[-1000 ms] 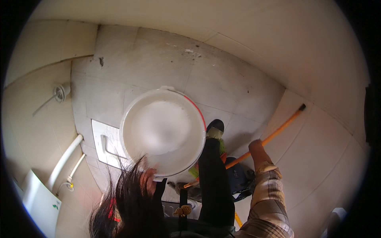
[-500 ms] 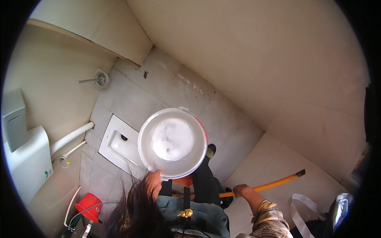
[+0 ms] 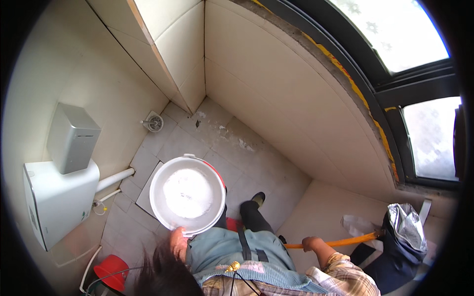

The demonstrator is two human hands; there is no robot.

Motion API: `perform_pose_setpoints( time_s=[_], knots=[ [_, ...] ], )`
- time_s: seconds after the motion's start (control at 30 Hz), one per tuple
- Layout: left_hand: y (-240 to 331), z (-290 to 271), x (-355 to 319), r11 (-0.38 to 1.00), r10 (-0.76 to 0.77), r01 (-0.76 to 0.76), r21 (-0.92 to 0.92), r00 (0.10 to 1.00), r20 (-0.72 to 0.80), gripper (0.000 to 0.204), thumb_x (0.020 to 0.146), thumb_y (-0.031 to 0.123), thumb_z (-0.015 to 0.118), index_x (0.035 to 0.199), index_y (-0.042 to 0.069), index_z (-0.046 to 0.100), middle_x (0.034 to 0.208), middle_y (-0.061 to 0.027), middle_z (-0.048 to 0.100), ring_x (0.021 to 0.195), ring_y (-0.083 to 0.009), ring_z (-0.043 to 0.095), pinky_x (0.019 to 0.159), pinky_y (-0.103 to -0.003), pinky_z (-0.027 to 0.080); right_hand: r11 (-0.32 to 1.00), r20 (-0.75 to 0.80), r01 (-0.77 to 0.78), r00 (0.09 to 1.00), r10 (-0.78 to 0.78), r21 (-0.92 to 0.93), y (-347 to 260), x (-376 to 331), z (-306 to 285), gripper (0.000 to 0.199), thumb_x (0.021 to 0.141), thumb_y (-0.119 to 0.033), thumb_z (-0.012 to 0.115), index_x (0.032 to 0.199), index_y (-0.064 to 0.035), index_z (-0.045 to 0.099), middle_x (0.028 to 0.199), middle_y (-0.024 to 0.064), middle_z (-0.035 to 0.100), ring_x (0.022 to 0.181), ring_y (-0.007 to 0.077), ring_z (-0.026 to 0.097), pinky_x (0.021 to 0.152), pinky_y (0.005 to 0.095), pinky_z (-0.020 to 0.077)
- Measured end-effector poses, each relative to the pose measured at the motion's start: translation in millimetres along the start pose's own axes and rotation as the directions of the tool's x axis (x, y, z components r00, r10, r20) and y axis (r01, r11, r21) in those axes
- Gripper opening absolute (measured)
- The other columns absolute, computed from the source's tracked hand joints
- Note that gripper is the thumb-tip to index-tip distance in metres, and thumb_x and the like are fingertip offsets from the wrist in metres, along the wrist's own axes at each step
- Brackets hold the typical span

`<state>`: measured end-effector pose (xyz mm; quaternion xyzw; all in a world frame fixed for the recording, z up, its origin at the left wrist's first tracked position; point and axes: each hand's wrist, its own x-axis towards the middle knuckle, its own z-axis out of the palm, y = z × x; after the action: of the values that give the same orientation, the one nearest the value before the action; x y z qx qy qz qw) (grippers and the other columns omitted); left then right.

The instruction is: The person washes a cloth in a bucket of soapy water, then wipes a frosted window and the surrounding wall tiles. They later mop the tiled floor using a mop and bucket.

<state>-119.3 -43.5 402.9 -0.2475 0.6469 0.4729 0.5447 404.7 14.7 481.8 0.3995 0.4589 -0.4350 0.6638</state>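
Observation:
My left hand (image 3: pixel 178 241) grips the near rim of a round white bucket (image 3: pixel 157 217), its fingers closed over the edge. White foam (image 3: pixel 188 192) floats inside, and a red strip runs along the bucket's right side. Beneath it, a squat toilet is mostly hidden, with only a white corner (image 3: pixel 148 190) showing. On the right, my right hand (image 3: pixel 311 243) is closed round an orange pole (image 3: pixel 348 240) that slants across the floor side; its far end passes by a dark bag, and its left end is hidden by my clothes.
A white cistern (image 3: pixel 61 197) is on the left wall below a grey box (image 3: pixel 74 140). A toilet brush holder (image 3: pixel 154 122) stands in the far corner, and a red bucket (image 3: pixel 112 272) at lower left. Right: a dark bag with silver lining (image 3: pixel 407 232) below a black-framed window (image 3: pixel 390 84).
My view has tilted up, bringing the window into sight. The bucket has come closer to my body and covers more of the squat toilet. Both hands keep their hold.

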Motion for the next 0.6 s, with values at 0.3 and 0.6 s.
perform_pose_setpoints(
  time_s=[0.3,0.6],
  knots=[
    [12,-66,-6,0.945,0.24,-0.286,0.156,0.936,0.259,0.018,0.079,0.019,0.055,0.089,0.005,0.059,0.079,-0.0042,0.055,0.071,-0.0177,0.052,0.06,-0.031,0.041,0.986,-0.001,0.007,1.0,-0.007,-0.164,0,-26,14,0.032,0.075,-0.034,0.065,0.097,-0.0111,0.068,0.111,0.0117,0.062,0.103,0.0271,0.058,0.082,0.0424,0.048],
    [3,-32,-19,0.983,0.061,-0.086,-0.163,0.986,-0.153,0.04,0.069,0.0,0.053,0.109,-0.004,0.053,0.09,-0.018,0.06,0.078,-0.0343,0.062,0.065,-0.047,0.054,0.995,-0.479,0.093,0.875,-0.071,0.023,-78,-103,-172,0.033,0.077,-0.036,0.063,0.096,-0.0103,0.067,0.103,0.0116,0.063,0.095,0.0266,0.059,0.076,0.0423,0.0483]
  ],
)
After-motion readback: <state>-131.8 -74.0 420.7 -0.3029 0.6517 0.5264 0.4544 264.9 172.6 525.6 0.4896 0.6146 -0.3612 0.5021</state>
